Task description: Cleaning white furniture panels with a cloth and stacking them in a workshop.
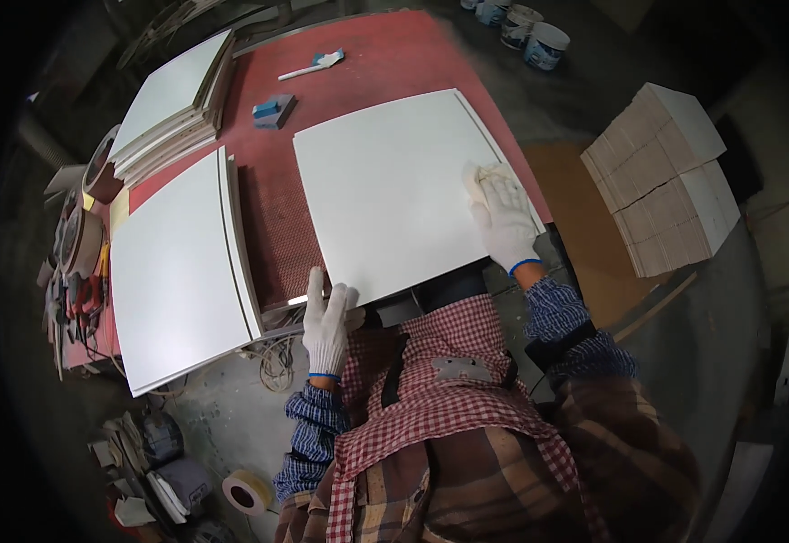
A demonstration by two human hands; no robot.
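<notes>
A white panel lies on the red work table, its near edge toward my body. My left hand, in a white knitted glove, is at the panel's near left corner, with fingers against the edges there. Part of that grip is hidden. At the panel's right side my gloved right hand presses flat on a crumpled cream cloth, its fingers over the cloth. A narrow strip or second edge shows along the panel's right side.
More white panels lie at left, with a taller stack behind. A grey-and-blue block and a white-handled brush or scraper rest on the red table. Brown-edged boards stand at right; buckets at the back.
</notes>
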